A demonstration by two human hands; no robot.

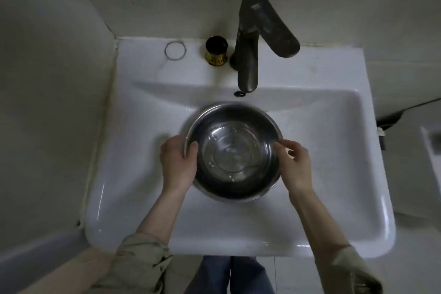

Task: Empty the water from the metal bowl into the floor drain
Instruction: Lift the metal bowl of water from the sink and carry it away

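Our left hand [177, 164] is clamping the metal bowl [232, 151] rim, thumb inside; right hand [294, 164] fingers [285, 143] are touching the opposite edge, loosely apart; white sink [334, 174] is lying open around it.

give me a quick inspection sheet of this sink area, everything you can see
surface: white sink, basin looks dry apart from glints on the rim
job's things: metal bowl upright in the basin, shallow clear water in it; floor drain not in view
clutter: gold-based cup and a ring mark on the back ledge, beside the dark faucet
grippers: left hand grips the bowl's rim, thumb inside; right hand is at the opposite rim, fingers only loosely curled, grip unclear
cables: a dark cable runs along the right wall
surroundings: plain walls, corner at left, tiled floor below, white fixture at the right edge
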